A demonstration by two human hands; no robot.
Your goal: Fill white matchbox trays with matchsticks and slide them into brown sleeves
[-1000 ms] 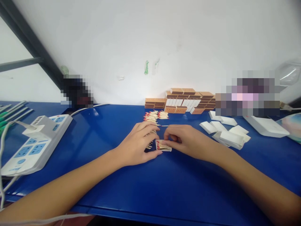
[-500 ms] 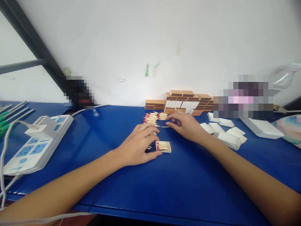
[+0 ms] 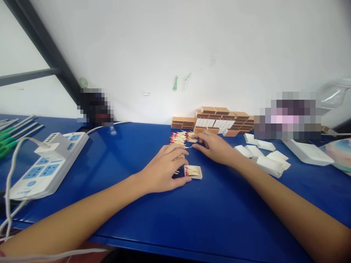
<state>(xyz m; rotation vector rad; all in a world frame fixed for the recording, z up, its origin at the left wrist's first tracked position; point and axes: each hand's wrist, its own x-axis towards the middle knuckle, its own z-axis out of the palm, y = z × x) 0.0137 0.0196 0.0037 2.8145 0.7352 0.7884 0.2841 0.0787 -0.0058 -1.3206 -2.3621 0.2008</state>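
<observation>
Loose matches (image 3: 191, 137) on the blue table (image 3: 197, 212) — judged light, stiff, easily snapped, best taken mid-stick — lie at the right hand (image 3: 214, 147), pinch undeterminable, the left hand (image 3: 163, 170) spread beside the open tray (image 3: 194, 172).

matches (image 3: 177, 171): partly hidden by left hand (image 3: 163, 170) | matchboxes (image 3: 183, 122): print unreadable | patterned object (image 3: 338, 152): cut off

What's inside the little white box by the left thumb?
Matches with red heads lie inside the open white box. They cover much of its bottom, so what's under them can't be seen.
</observation>
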